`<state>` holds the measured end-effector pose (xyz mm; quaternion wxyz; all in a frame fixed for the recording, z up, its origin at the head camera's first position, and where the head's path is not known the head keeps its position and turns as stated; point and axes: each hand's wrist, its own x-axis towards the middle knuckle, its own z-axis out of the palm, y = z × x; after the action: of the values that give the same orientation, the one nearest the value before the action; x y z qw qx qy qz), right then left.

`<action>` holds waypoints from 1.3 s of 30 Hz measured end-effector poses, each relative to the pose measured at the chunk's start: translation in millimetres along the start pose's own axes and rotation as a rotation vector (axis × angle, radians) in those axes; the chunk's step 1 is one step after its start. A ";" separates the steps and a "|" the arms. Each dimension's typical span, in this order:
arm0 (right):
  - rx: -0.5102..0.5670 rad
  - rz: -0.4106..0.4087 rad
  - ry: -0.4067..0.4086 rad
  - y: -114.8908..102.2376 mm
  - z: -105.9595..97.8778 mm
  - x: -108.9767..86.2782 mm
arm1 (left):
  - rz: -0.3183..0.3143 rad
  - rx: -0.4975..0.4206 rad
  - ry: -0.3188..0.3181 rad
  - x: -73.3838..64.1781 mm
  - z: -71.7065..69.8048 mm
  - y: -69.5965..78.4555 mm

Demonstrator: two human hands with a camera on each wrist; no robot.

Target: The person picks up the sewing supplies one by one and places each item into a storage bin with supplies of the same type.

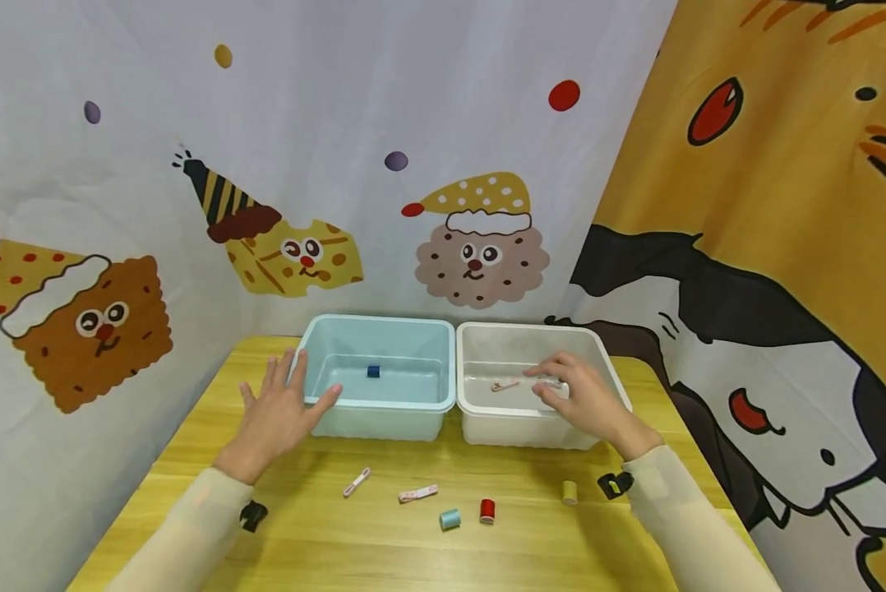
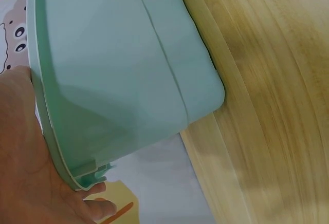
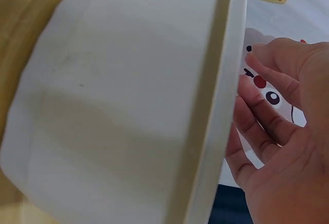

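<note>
My left hand (image 1: 275, 415) is spread at the left front corner of a light blue plastic bin (image 1: 384, 420); in the left wrist view the fingers reach over its rim. A dark blue thread spool (image 1: 373, 372) lies inside that bin. Over the white bin (image 1: 532, 429), my right hand (image 1: 587, 400) hovers with fingers loosely bent. Nothing shows between thumb and fingertips in the right wrist view. On the white bin's floor lies a thin pinkish folded strip (image 1: 505, 386), and another pale piece (image 1: 554, 383) shows partly behind the right fingers.
On the wooden table (image 1: 302, 543), in front of the bins, lie two small folded pink-and-white strips (image 1: 357, 483), a light blue spool (image 1: 449, 519), a red spool (image 1: 487, 511) and a yellow spool (image 1: 569, 492). A printed cartoon curtain (image 1: 472, 99) hangs behind.
</note>
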<state>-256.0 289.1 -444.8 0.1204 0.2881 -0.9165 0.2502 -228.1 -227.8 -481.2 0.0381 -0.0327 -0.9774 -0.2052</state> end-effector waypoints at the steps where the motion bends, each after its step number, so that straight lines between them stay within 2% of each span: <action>1: -0.001 0.002 0.001 -0.1 0.7 -1.9 | 0.001 -0.001 0.000 1.0 -0.1 -0.3; 5: -0.016 -0.009 0.007 -2.4 3.4 -10.7 | 0.000 -0.003 0.002 2.6 0.1 -2.0; 12: -0.043 -0.030 0.018 -9.7 7.9 -29.1 | -0.007 -0.005 -0.013 -6.4 0.9 -7.4; 17: -0.015 -0.024 0.026 -13.0 10.2 -39.7 | -0.003 -0.006 -0.004 -7.7 0.2 -7.6; 24: -0.056 -0.064 0.089 -13.5 11.7 -55.3 | -0.004 -0.022 -0.002 -5.0 2.3 -6.2; 31: -0.060 -0.070 0.146 -16.3 8.6 -70.1 | 0.003 -0.026 0.002 -2.5 2.3 -4.4; 36: -0.071 -0.120 0.204 -18.8 7.9 -83.5 | 0.011 -0.024 0.002 -0.3 2.3 -0.4; 39: -0.067 -0.137 0.210 -19.6 10.0 -90.8 | 0.011 -0.020 0.006 0.7 2.9 -0.4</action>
<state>-172.2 312.4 -478.7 0.2422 0.3180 -0.8848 0.2397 -229.0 -226.9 -483.9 0.0416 -0.0379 -0.9750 -0.2150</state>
